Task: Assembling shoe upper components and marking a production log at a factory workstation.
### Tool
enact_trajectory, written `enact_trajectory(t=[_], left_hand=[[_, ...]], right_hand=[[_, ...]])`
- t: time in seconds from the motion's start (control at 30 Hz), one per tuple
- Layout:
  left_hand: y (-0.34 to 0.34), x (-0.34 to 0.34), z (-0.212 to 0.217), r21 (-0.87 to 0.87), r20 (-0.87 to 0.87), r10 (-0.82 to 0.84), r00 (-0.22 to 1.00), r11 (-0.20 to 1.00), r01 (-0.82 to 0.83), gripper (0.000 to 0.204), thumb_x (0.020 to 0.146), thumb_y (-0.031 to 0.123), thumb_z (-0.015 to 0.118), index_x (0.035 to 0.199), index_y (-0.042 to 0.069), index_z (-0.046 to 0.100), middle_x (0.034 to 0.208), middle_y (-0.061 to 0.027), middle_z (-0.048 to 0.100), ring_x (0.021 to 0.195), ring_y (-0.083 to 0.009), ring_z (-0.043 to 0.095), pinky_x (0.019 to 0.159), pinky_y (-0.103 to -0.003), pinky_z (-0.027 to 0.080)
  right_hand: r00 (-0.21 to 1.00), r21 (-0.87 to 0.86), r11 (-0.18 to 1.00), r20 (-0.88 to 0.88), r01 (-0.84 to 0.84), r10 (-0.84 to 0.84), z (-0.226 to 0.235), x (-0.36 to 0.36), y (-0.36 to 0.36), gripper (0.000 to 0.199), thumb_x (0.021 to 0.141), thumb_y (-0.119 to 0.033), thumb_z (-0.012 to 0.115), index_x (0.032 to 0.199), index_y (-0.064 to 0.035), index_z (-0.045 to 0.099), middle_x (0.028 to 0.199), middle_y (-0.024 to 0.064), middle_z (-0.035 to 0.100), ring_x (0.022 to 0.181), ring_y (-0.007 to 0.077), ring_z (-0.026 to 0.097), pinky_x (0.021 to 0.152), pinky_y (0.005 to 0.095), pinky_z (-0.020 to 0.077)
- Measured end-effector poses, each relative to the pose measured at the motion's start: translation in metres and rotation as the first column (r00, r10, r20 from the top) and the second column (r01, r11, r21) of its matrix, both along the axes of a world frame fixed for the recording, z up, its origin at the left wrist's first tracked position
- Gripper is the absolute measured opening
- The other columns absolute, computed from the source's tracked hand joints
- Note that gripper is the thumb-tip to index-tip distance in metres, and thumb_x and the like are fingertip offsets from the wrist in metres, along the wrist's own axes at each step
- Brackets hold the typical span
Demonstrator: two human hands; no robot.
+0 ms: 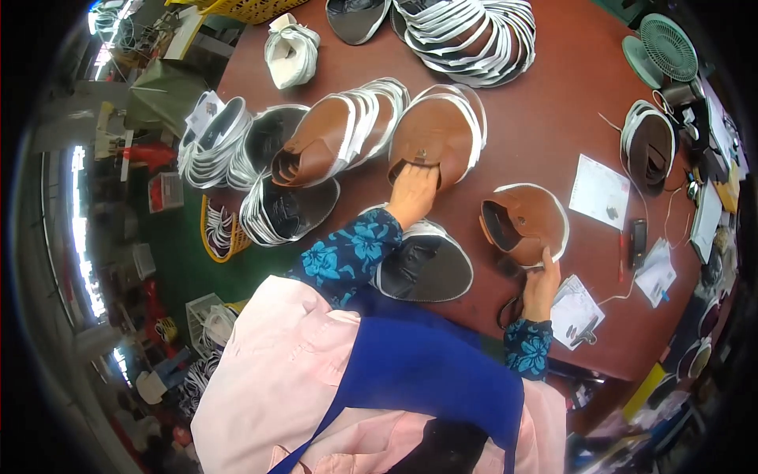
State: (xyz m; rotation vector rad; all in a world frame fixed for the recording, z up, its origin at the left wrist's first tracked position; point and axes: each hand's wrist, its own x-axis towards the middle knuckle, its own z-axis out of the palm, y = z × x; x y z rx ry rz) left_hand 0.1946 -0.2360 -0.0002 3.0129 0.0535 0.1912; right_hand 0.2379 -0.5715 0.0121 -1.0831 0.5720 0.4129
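Observation:
My left hand (416,192) has its fingers tucked into the opening of a brown shoe upper (430,134) with white edging, gripping its edge; this piece tops a small stack in the middle of the table. Off to the right, my right hand (542,291) pinches the lower rim of a single brown shoe upper (530,225), its opening facing left. Between my forearms lies a black shoe upper (430,265) with its dark lining showing. Beside the left stack, more brown uppers (320,138) lie fanned over one another.
Black uppers (304,209) sit in piles at the left edge of the red-brown table (568,103). A large fanned pile (474,47) stands at the back. Papers (600,189), a clip (586,335), a red pen (621,257) and a green fan (667,47) are on the right.

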Motion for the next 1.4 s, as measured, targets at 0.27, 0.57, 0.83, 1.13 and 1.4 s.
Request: enact_trajectory(t=[0.27, 0.57, 0.83, 1.13, 1.4], left_hand=[[0.02, -0.012, 0.006, -0.073, -0.015, -0.143, 0.99, 0.987, 0.141, 0.031, 0.075, 0.003, 0.063, 0.106, 0.001, 0.066, 0.111, -0.0147, 0.064, 0.11, -0.0316, 0.058, 0.097, -0.041, 0.044], [0.029, -0.004, 0.01, 0.036, 0.119, -0.03, 0.992, 0.999, 0.026, 0.029, 0.077, 0.011, 0.069, 0.105, 0.008, 0.064, 0.099, -0.0084, 0.063, 0.102, -0.028, 0.058, 0.098, -0.042, 0.043], [0.001, -0.057, 0.14, -0.631, 0.128, -0.221, 0.967, 0.734, 0.251, 0.064, 0.071, 0.029, 0.086, 0.121, 0.004, 0.056, 0.123, -0.0165, 0.056, 0.116, -0.0391, 0.054, 0.098, -0.046, 0.045], [0.113, -0.183, 0.165, -0.062, 0.131, 0.15, 0.98, 0.988, -0.143, 0.036, 0.056, 0.002, 0.065, 0.092, -0.003, 0.064, 0.099, -0.0171, 0.06, 0.083, -0.0381, 0.057, 0.072, -0.046, 0.047], [0.225, -0.163, 0.127, -0.261, -0.169, 0.113, 0.979, 0.953, -0.155, 0.042, 0.078, 0.0, 0.069, 0.119, -0.004, 0.06, 0.111, -0.023, 0.062, 0.106, -0.042, 0.059, 0.091, -0.045, 0.05]], right_hand=[[0.989, -0.143, 0.99, -0.146, -0.019, -0.002, -0.035, -0.008, -0.006, 0.025, 0.098, -0.017, 0.063, 0.121, -0.0102, 0.057, 0.117, 0.004, 0.067, 0.105, 0.0208, 0.065, 0.086, 0.0394, 0.0519], [0.979, 0.165, 0.971, -0.141, 0.173, -0.151, -0.013, -0.004, 0.018, 0.043, 0.099, -0.027, 0.065, 0.133, -0.003, 0.054, 0.127, 0.009, 0.065, 0.113, 0.0233, 0.065, 0.096, 0.0388, 0.0515], [0.985, 0.075, 0.99, 0.127, -0.123, 0.113, 0.109, -0.017, 0.12, 0.037, 0.101, -0.026, 0.061, 0.127, 0.0006, 0.056, 0.115, 0.0105, 0.067, 0.098, 0.0224, 0.07, 0.085, 0.0366, 0.0563], [0.848, -0.013, 0.901, 0.333, -0.433, 0.412, 0.105, -0.038, 0.243, 0.037, 0.103, -0.024, 0.057, 0.134, -0.0042, 0.056, 0.114, 0.0041, 0.061, 0.099, 0.0129, 0.06, 0.087, 0.0291, 0.0477], [0.974, 0.248, 0.942, 0.03, -0.226, 0.225, -0.055, 0.022, 0.219, 0.059, 0.097, -0.046, 0.064, 0.142, -0.0107, 0.051, 0.143, 0.0043, 0.053, 0.134, 0.0226, 0.044, 0.114, 0.0448, 0.0286]])
